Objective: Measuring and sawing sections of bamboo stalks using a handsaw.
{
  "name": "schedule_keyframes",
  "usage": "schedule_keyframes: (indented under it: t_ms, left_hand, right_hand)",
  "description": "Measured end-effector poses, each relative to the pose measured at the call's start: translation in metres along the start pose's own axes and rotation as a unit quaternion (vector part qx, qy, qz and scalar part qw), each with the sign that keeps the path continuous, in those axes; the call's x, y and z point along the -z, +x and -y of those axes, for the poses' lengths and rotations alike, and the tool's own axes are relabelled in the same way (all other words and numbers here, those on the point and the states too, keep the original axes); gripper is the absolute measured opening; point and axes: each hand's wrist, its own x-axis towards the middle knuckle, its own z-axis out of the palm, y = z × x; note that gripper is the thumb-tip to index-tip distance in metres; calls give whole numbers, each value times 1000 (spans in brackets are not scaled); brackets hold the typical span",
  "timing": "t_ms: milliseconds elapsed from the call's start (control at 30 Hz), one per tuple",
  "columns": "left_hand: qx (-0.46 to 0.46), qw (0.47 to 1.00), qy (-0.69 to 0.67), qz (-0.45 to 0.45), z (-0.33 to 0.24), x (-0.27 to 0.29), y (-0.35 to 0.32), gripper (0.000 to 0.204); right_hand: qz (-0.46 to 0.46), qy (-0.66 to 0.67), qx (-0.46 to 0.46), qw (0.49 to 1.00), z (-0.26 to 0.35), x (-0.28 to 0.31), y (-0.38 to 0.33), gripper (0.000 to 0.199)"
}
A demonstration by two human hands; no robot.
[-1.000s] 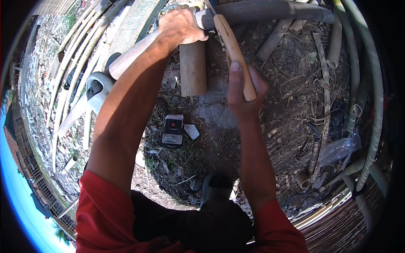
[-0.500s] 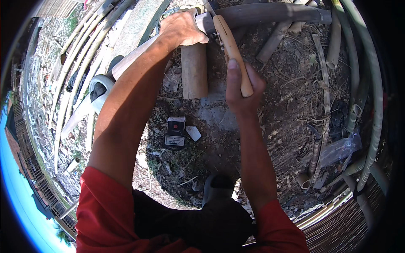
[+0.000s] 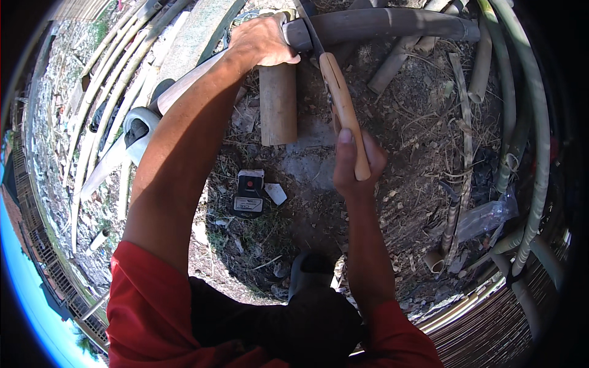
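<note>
My right hand (image 3: pixel 362 156) is closed around the wooden handle of a handsaw (image 3: pixel 345 104), thumb along its side. The saw's dark blade crosses a thick grey-brown bamboo pole (image 3: pixel 392 23) close to my left hand; how deep it sits in the pole I cannot tell. My left hand (image 3: pixel 261 42) presses down and grips the pole just left of the blade, its fingertips partly hidden. Under that hand a short, thick bamboo piece (image 3: pixel 278 107) points toward me.
A black device with a red button (image 3: pixel 250 193) lies on the littered ground beside a white scrap (image 3: pixel 275 194). Long bamboo poles (image 3: pixel 123 67) lie at the left, and curved green ones (image 3: pixel 532 98) at the right. A clear plastic bag (image 3: pixel 488 218) rests at the right.
My right hand has drawn the saw back toward me, so more of the blade shows beyond the handle. My left hand stays on the pole. The whole view has shifted slightly.
</note>
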Motion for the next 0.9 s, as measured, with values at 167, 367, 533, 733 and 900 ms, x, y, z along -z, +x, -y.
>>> schedule_keyframes:
  t_ms: [167,367,533,733,900]
  left_hand:
    - [-40,997,18,-56,8,-12,0,85]
    - [11,1000,4,-22,0,-5,-5,81]
    - [-15,1000,8,5,5,-5,1,82]
    - [-13,1000,-11,-22,1,-9,-4,82]
    - [-12,1000,-15,-11,2,-3,0,79]
  right_hand:
    - [-20,27,60,998,-6,39,-79,32]
    - [-12,54,-47,997,0,-7,17,32]
    - [-43,-27,77,996,-17,38,-80,41]
    - [-25,-1,9,1000,-9,3,-5,32]
    - [-34,-20,50,998,-16,23,-54,32]
